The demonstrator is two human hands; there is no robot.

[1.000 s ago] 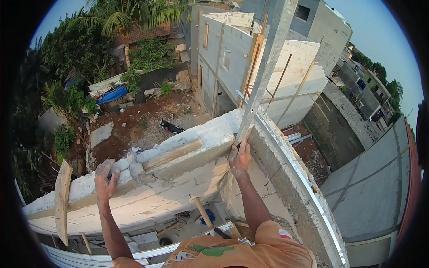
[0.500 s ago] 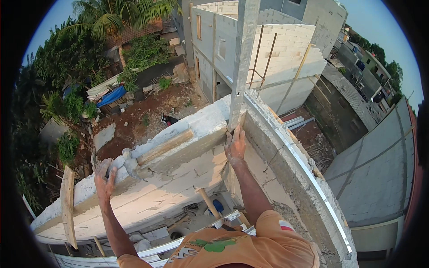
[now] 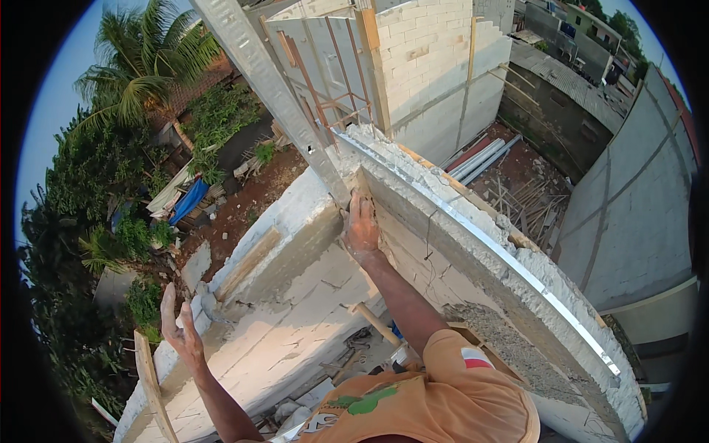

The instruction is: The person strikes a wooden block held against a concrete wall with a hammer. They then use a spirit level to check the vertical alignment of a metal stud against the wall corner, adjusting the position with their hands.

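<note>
My right hand (image 3: 362,227) is at the inside corner of two walls, fingers closed about the foot of a tall galvanized metal post (image 3: 292,122). The post rises from the corner and leans to the left in the head view. Its lowest end is partly hidden by my fingers. My left hand (image 3: 182,331) is raised over the left wall (image 3: 295,210), holding nothing, its fingers apart and curved. Beside that hand, a grey lump of mortar (image 3: 209,303) sits on the wall's edge, and a wooden strip (image 3: 249,262) lies along the wall top.
A shiny metal strip (image 3: 509,255) runs along the rough top of the right wall (image 3: 473,244). A wooden plank (image 3: 153,387) stands against the left wall. Beyond the walls the ground drops far below, with metal pipes (image 3: 484,161) and a blue tarp (image 3: 189,201). Rebar (image 3: 346,66) rises behind the corner.
The view has turned to the right, and the post appears more tilted to the left. My left hand has lifted off the wall edge; my right hand stays at the post's foot.
</note>
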